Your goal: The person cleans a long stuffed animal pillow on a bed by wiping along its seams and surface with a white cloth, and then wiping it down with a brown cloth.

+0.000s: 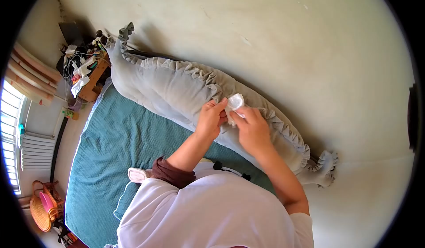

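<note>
Gripping white crumpled item [236, 100] between left hand [209, 120] and right hand [254, 132], near grey ruffled cover [170, 86]; two-sided pinch likely steadies it.

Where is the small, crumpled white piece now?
In the head view, the white piece is near the centre, pinched between the left hand and right hand, against the grey ruffled fabric cover behind.
</note>
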A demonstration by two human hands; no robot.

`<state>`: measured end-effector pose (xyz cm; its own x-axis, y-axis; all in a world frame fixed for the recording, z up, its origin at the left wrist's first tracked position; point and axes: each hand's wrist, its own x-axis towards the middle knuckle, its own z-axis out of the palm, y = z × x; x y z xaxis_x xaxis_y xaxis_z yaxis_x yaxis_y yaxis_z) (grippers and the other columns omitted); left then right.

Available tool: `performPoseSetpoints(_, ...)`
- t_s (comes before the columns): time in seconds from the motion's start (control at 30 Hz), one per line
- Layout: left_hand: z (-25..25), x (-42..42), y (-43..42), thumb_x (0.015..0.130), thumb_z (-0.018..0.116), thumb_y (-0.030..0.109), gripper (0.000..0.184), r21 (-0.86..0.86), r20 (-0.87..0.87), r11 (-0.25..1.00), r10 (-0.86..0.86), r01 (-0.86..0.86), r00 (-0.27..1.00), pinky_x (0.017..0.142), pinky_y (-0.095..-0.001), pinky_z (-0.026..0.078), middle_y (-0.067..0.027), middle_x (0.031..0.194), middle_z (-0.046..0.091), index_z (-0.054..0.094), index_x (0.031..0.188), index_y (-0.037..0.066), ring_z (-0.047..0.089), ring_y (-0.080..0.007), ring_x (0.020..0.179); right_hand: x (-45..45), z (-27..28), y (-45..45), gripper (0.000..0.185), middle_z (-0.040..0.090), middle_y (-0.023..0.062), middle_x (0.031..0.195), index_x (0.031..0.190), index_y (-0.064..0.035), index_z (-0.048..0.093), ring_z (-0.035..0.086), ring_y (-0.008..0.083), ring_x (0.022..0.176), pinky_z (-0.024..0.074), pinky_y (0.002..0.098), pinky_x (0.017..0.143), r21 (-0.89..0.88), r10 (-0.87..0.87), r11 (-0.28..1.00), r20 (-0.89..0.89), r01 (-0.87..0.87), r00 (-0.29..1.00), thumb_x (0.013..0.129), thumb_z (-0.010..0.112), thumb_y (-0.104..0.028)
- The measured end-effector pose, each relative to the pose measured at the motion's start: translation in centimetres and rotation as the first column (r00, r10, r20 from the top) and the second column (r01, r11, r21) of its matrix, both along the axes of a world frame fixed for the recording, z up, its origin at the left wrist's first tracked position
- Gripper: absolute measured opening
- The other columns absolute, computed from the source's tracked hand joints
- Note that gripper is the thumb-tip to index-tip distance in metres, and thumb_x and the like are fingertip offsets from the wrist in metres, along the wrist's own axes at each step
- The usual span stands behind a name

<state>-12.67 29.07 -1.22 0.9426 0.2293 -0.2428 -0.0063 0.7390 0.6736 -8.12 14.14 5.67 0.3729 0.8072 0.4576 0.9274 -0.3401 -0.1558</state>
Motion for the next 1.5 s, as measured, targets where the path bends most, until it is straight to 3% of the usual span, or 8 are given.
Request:
performPoseSetpoints(0.23,1.4,-0.4,-0.4,0.1,0.049,0.031,0.025,-0.13,0.059,0.992,0.002,0.005,0.998,0.081,-0.0347,0.05,-0.0056,0.088,0.064,0.053,0.092,0.008,0.068,-0.0229,0.092,2.5,4.4,0.9,0.036,0.067,0.0058,0.091,0.105,-0.0121,0.07,0.062,0.0244,0.079,0.0514,0.0325,0.07,0.476,0.076,0.872,-0.369,0.118,0.926,0.071,0.071,0.001)
performPoseSetpoints(0.3,1.6,-0.6,-1.1,0.1,0.047,0.03,0.028,-0.118,0.077,0.993,0.031,-0.022,0.997,0.085,-0.035,0.05,-0.0077,0.094,0.065,0.057,0.1,0.004,0.066,-0.0218,0.093,2.6,3.2,2.6,0.031,0.067,0.0025,0.091,0.099,-0.0137,0.072,0.059,0.0236,0.084,0.0491,0.033,0.073,0.23,0.12,0.969,-0.137,-0.086,0.983,0.069,0.074,-0.009)
performPoseSetpoints(0.7,0.5,0.1,-2.1,0.103,0.038,0.028,0.03,-0.343,0.151,0.938,0.107,-0.05,0.983,0.085,-0.0354,0.046,-0.0066,0.096,0.061,0.055,0.101,0.004,0.059,-0.0183,0.088,2.8,0.3,3.9,0.003,0.057,0.0065,0.081,0.075,-0.008,0.062,0.059,0.0274,0.076,0.0475,0.0403,0.061,0.204,-0.127,0.97,-0.021,0.128,0.992,0.076,0.065,-0.009)
performPoseSetpoints(1.17,2.3,-0.7,-3.5,0.103,0.039,0.032,0.03,-0.258,0.185,0.962,0.138,-0.087,0.973,0.1,-0.0383,0.039,-0.0088,0.101,0.064,0.052,0.089,0.009,0.057,-0.0255,0.115,6.6,1.5,2.2,0.011,0.057,0.0087,0.081,0.092,-0.0083,0.064,0.061,0.0296,0.073,0.0489,0.0417,0.061,0.149,-0.404,0.905,-0.002,0.399,0.915,0.081,0.064,-0.01)
performPoseSetpoints(1.23,2.6,-1.2,-2.9,0.103,0.036,0.031,0.029,-0.209,0.176,0.974,0.129,-0.091,0.976,0.095,-0.0393,0.043,-0.0127,0.105,0.063,0.05,0.088,0.01,0.054,-0.0321,0.122,8.3,1.8,0.1,0.014,0.057,0.0091,0.083,0.096,-0.0076,0.064,0.061,0.0274,0.074,0.0496,0.0394,0.063,0.229,-0.417,0.886,0.008,0.404,0.909,0.082,0.064,-0.009)
performPoseSetpoints(1.3,3.0,-1.4,-2.2,0.101,0.044,0.037,0.034,-0.09,0.09,0.993,0.078,-0.07,0.993,0.082,-0.0349,0.051,-0.0119,0.094,0.065,0.054,0.091,0.007,0.065,-0.0285,0.102,8.9,2.4,-1.1,0.024,0.056,0.0083,0.087,0.106,-0.0061,0.063,0.059,0.0204,0.076,0.0493,0.0323,0.067,0.54,-0.254,0.681,-0.46,0.494,0.851,0.082,0.066,-0.004)
performPoseSetpoints(1.4,2.9,-1.3,-1.6,0.095,0.054,0.043,0.042,0.319,-0.014,0.944,-0.086,0.086,0.996,0.064,-0.0292,0.053,-0.0106,0.086,0.066,0.059,0.094,0.001,0.069,-0.0231,0.079,8.1,3.7,-1.7,0.03,0.054,0.0067,0.091,0.11,-0.0031,0.063,0.055,0.0161,0.077,0.0474,0.0279,0.067,0.587,-0.171,0.685,-0.447,0.432,0.878,0.08,0.068,-0.002)
performPoseSetpoints(1.5,2.8,0.0,-1.4,0.091,0.061,0.042,0.047,0.322,-0.12,0.941,-0.071,0.107,0.99,0.054,-0.0258,0.051,-0.0096,0.082,0.067,0.061,0.098,-0.004,0.067,-0.0184,0.068,7.1,2.9,-1.8,0.027,0.053,0.0056,0.09,0.106,-0.0012,0.063,0.054,0.0157,0.079,0.0469,0.0279,0.067,0.546,-0.184,0.736,-0.408,0.401,0.894,0.081,0.07,-0.004)
